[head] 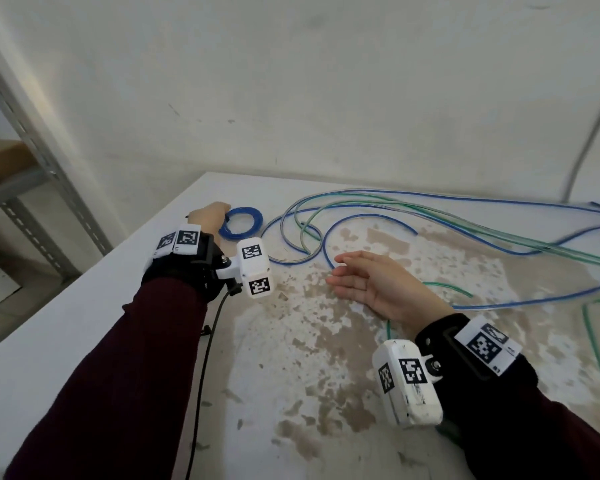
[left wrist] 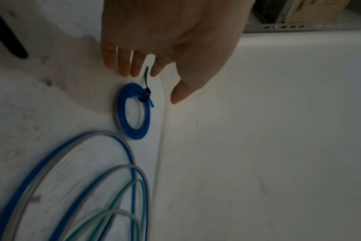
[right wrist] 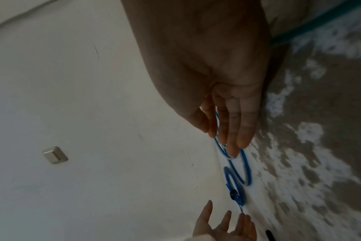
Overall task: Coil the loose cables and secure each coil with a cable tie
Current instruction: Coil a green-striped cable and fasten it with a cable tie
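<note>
Sleeves (head: pixel 125 368) and wrist cameras are filling the near edge of the head view, and both hands are being held loose, nothing gripped. Left hand (head: pixel 207 216) is being kept spread just beside the blue coil (left wrist: pixel 132 112), fingers (left wrist: pixel 134 65) relaxed near the tail of the black tie (left wrist: pixel 146 89), which is already cinched round the coil. Right hand (head: pixel 371 282) is being stretched flat, fingers straight, towards the nearest blue cable (head: pixel 329 237); contact cannot be told. One coil is judged done and lying on the table (head: pixel 84 323) near its far left corner. Loose cables (head: pixel 465 216), blue, green and grey, are being left sprawled to the right. Next, one end is judged to need pinching and winding into loops, without other strands being dragged along.
</note>
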Demonstrator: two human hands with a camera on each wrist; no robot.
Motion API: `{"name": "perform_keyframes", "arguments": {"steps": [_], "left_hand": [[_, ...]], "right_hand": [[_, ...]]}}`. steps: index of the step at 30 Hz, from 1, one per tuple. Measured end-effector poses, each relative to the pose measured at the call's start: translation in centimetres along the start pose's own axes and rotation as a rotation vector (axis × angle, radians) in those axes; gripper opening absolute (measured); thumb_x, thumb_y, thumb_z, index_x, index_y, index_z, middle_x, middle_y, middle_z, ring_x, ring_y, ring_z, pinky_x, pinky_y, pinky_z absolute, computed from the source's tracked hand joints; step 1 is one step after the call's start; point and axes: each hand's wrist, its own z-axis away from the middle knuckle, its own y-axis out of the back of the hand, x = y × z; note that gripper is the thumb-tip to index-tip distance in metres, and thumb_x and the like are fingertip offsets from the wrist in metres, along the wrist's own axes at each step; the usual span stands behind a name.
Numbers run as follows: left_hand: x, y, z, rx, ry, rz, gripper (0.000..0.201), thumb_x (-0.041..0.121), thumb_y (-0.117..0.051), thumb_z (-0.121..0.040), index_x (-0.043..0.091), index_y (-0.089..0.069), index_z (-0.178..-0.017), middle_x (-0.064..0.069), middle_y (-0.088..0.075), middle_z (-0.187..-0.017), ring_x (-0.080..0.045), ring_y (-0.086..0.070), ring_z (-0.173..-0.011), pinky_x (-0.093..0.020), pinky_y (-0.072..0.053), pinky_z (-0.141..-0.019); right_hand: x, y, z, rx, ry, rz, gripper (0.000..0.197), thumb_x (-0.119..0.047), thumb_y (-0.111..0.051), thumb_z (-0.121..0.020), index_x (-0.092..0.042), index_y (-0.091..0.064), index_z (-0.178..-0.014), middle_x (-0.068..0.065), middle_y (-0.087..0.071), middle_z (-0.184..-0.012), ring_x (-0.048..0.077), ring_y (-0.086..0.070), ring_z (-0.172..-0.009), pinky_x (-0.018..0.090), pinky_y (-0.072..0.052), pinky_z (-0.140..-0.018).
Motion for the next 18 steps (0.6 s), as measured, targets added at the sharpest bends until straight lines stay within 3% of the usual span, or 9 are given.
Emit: {"name": "perform_keyframes", "arguments": {"steps": [1, 2, 4, 7, 9, 13, 16, 18], "left_hand": [[0.6, -0.3, 1.2, -0.013, -0.008, 0.035, 0.051, 0.021, -0.055, -0.093, 0.003, -0.043, -0.138, -0.019, -0.043, -0.144, -0.032, -0.043, -0.132, -0.021, -0.045, -0.053], [1.0, -0.6, 2.0, 0.012, -0.031, 0.070, 0.046, 0.017, -0.056, -0.093, 0.004, -0.045, -0.136, -0.020, -0.048, -0.137, -0.031, -0.047, -0.127, -0.019, -0.047, -0.059], [1.6, -1.4, 4.5, -0.056, -0.136, 0.115, 0.028, 0.013, -0.055, -0.094, 0.005, -0.053, -0.121, -0.017, -0.057, -0.108, -0.025, -0.054, -0.100, -0.026, -0.042, -0.073], [1.5, -2.9, 8.2, -0.217, -0.285, 0.006, 0.023, 0.018, -0.053, -0.096, 0.005, -0.060, -0.113, -0.009, -0.061, -0.097, -0.015, -0.058, -0.073, -0.014, -0.043, -0.056], [1.2, -4.2, 10.5, -0.384, -0.369, -0.158, 0.020, 0.020, -0.054, -0.096, 0.007, -0.062, -0.109, -0.008, -0.067, -0.096, -0.014, -0.063, -0.074, -0.010, -0.043, -0.050], [0.4, -6.4, 13.8, -0.642, -0.510, -0.494, 0.017, 0.012, -0.051, -0.094, 0.020, -0.065, -0.101, -0.007, -0.069, -0.102, -0.018, -0.066, -0.088, -0.027, -0.049, -0.073], [-0.3, -6.9, 15.4, -0.749, -0.611, -0.670, 0.038, -0.002, -0.043, -0.089, 0.029, -0.064, -0.100, -0.004, -0.065, -0.107, -0.019, -0.062, -0.101, -0.039, -0.051, -0.088], [-0.8, -6.9, 16.3, -0.789, -0.648, -0.780, 0.049, -0.005, -0.039, -0.086, 0.032, -0.063, -0.106, -0.001, -0.060, -0.117, -0.016, -0.056, -0.111, -0.036, -0.050, -0.088]], "right_hand": [[-0.4, 0.0, 0.3, -0.016, 0.000, -0.014, 0.013, -0.007, -0.045, -0.098, -0.004, -0.058, -0.096, 0.011, -0.064, -0.075, 0.022, -0.071, -0.069, 0.031, -0.060, -0.067], [-1.0, 0.2, 0.7, -0.025, 0.009, -0.025, 0.013, -0.007, -0.046, -0.098, -0.004, -0.058, -0.095, 0.010, -0.064, -0.073, 0.021, -0.070, -0.067, 0.031, -0.060, -0.066], [-2.5, 0.7, 1.7, -0.006, 0.049, 0.016, 0.013, -0.009, -0.048, -0.097, -0.007, -0.060, -0.092, 0.007, -0.062, -0.069, 0.017, -0.069, -0.061, 0.027, -0.059, -0.058], [-4.6, 1.9, 4.4, 0.008, 0.061, 0.267, 0.014, -0.014, -0.052, -0.096, -0.007, -0.060, -0.088, 0.006, -0.060, -0.070, 0.012, -0.064, -0.052, 0.023, -0.053, -0.046], [-5.0, 2.8, 6.1, -0.007, 0.002, 0.521, 0.017, -0.018, -0.054, -0.096, -0.004, -0.060, -0.087, 0.008, -0.060, -0.070, 0.013, -0.062, -0.049, 0.023, -0.051, -0.043], [-3.0, 3.7, 7.5, -0.072, -0.179, 0.987, 0.030, -0.030, -0.064, -0.090, 0.000, -0.064, -0.085, 0.011, -0.066, -0.069, 0.019, -0.066, -0.054, 0.024, -0.051, -0.045], [-1.6, 3.7, 7.4, -0.103, -0.244, 1.088, 0.023, -0.022, -0.072, -0.083, -0.003, -0.063, -0.073, 0.013, -0.066, -0.067, 0.023, -0.066, -0.056, 0.029, -0.055, -0.050], [-1.9, 3.6, 7.8, -0.147, -0.225, 1.113, 0.019, -0.013, -0.070, -0.084, -0.007, -0.059, -0.070, 0.015, -0.067, -0.071, 0.024, -0.066, -0.059, 0.030, -0.057, -0.055]]}}
